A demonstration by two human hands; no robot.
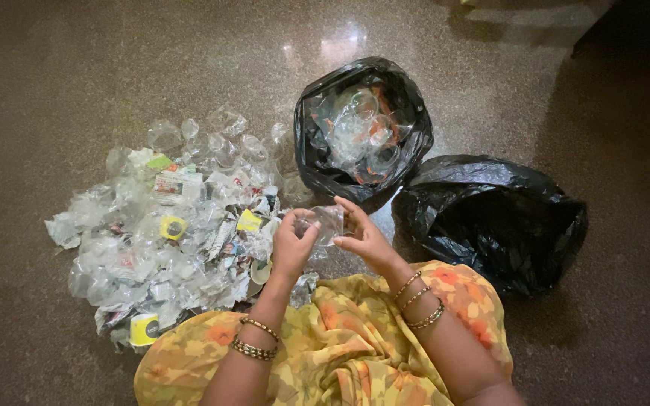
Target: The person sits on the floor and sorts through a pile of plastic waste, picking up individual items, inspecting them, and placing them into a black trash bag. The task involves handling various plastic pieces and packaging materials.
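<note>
A polished, speckled brown stone floor point(77, 68) fills the dim room, with ceiling light glaring off it near the top. Above a yellow floral cloth point(340, 346), the left hand point(293, 244) and right hand point(362, 237) have their fingers clamped on a crumpled clear plastic cup point(328, 222). A heap of clear plastic scraps point(174, 233) lies left; an open black plastic bag of cups point(362, 128) and a second black plastic bag point(494, 218) sit just beyond and right.

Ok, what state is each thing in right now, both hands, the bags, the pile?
left hand: closed on the clear plastic cup
right hand: gripping the same cup
clear plastic cup: crumpled, held off the floor
near black bag: open, holds clear cups
far black bag: open, contents hidden
plastic pile: loose, spread on the floor
</note>
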